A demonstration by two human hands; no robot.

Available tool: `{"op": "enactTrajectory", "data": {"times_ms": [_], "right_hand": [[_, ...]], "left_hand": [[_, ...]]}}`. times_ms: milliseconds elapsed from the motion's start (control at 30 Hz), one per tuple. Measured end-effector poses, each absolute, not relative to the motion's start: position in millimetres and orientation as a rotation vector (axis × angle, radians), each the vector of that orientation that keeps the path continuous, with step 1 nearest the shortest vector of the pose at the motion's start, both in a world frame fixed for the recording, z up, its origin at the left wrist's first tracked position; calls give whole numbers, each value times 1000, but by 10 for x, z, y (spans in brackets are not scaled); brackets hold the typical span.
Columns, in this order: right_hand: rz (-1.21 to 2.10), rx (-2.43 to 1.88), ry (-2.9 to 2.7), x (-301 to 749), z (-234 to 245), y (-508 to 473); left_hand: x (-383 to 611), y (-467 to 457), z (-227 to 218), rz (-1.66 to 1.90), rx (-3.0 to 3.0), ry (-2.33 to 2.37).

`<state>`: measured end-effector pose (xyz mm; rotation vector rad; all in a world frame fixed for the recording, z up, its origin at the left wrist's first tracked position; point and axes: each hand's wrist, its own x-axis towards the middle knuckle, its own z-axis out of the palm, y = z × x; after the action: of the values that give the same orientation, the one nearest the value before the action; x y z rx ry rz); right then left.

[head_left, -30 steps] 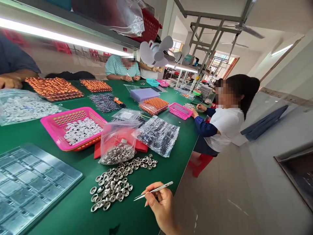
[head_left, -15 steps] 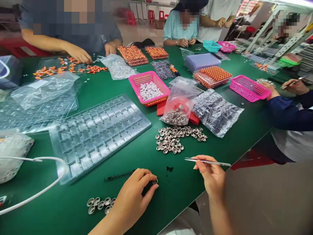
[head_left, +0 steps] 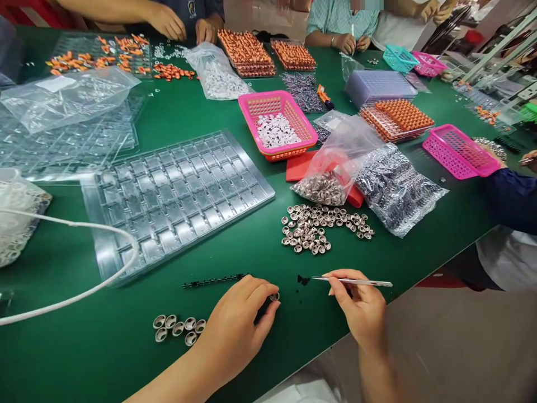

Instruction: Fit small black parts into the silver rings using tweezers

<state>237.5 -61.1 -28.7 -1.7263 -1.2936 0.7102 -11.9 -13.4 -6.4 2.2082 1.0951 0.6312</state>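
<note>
My left hand [head_left: 239,319] rests on the green table, its thumb and fingers pinching a small round metal cup [head_left: 274,296]. In my right hand [head_left: 361,310] is a pair of metal tweezers [head_left: 371,282], held nearly level with the tips pointing left. Those tips reach a small clump of black pieces [head_left: 302,279] on the table; whether they grip one I cannot tell. A thin black strip [head_left: 212,281] lies behind my left hand. Several finished-looking silver cups [head_left: 178,328] sit left of my left wrist, and a loose pile of similar cups [head_left: 306,230] lies beyond my hands.
A clear plastic tray [head_left: 184,201] lies at the left, with a white cable [head_left: 104,228] in front. Beyond the pile are a bag of metal cups [head_left: 325,187], a silvery packet [head_left: 398,190] and a pink basket [head_left: 247,120] of white parts. Co-workers' hands [head_left: 168,22] are across the table.
The tweezers in my right hand have moved left and down to the black pieces. My left hand still pinches the metal cup. The camera view has tilted down slightly.
</note>
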Motion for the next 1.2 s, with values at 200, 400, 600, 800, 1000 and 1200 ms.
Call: {"op": "enactTrajectory", "data": {"times_ms": [200,400,600,800,1000,1200], "right_hand": [[684,-1729,-1331,2359,-245,-601],[681,-1746,-1321,2352,-252,-612],[661,-1769,-1319,2339,-243,-625],[682,-1753,-1275,2338,-260,-639],[693,-1764,-1279,2347,-274,-645],[720,-1747,-1333,2367,-291,-649]], "left_hand": [[-131,-116,-61,603,2167,1094],[-131,-110,-38,589,2158,1107],[-131,-97,-20,596,2165,1097],[-149,-112,-46,556,2143,1100],[-139,-105,-39,548,2133,1100],[-131,-98,-35,545,2139,1109]]}}
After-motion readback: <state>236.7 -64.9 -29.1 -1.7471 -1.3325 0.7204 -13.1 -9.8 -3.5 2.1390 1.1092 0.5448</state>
